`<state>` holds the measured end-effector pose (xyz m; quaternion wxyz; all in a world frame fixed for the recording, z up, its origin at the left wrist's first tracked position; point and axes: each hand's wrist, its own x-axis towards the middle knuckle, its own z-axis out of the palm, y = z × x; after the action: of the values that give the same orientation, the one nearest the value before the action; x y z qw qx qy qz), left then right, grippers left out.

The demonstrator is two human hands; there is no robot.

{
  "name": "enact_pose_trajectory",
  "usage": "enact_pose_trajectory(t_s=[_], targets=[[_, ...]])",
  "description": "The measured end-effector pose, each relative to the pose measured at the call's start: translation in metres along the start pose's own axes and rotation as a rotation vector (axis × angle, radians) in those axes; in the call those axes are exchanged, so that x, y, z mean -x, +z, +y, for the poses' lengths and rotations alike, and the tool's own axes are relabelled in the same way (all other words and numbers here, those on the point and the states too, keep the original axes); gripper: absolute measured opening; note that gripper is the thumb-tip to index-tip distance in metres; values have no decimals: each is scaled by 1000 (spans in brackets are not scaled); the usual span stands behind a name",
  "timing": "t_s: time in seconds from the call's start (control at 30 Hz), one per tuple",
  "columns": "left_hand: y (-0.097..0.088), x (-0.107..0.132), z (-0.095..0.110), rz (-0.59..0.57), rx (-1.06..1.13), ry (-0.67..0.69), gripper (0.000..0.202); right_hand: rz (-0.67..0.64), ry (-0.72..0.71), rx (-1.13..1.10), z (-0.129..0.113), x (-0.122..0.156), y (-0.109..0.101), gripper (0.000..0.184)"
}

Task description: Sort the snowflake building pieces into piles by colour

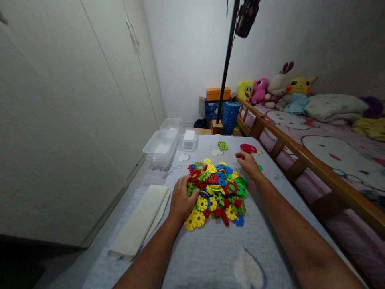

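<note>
A heap of plastic interlocking disc pieces (221,188) in red, yellow, blue and green lies on the cloth-covered table. My left hand (182,199) rests against the heap's left edge, its thumb spread from the fingers and nothing visibly gripped. Beyond the heap's far right side, my right hand (247,163) hangs over the cloth with fingers slightly bent and apart; no piece shows in it. Just past that hand lies a group of red pieces (248,148). A green cluster of pieces (223,145) sits farther back. Another green piece (260,167) is partly hidden behind my right wrist.
Clear plastic containers (161,144) stand at the back left, beside a smaller lidded box (189,138). A folded white cloth (141,220) lies left of my left forearm. A wooden bed rail (288,152) runs along the right. A black pole (226,64) rises behind the table.
</note>
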<state>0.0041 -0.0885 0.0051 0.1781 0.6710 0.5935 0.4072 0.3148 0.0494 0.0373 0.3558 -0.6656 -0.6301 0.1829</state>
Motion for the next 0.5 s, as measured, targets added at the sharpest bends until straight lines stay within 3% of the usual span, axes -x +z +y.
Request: enact_pose_trajectory(t_s=[0.1, 0.2, 0.33, 0.5], targets=[[0, 0, 0, 4, -1, 1, 46, -134, -102, 16, -14, 29, 12, 33], [-1, 0, 0, 8, -1, 7, 45, -171, -143, 120, -22, 47, 18, 38], [-1, -1, 0, 0, -8, 11, 45, -199, -148, 195, -22, 55, 22, 45], [-1, 0, -1, -1, -21, 16, 46, -173, -180, 277, -18, 58, 23, 37]])
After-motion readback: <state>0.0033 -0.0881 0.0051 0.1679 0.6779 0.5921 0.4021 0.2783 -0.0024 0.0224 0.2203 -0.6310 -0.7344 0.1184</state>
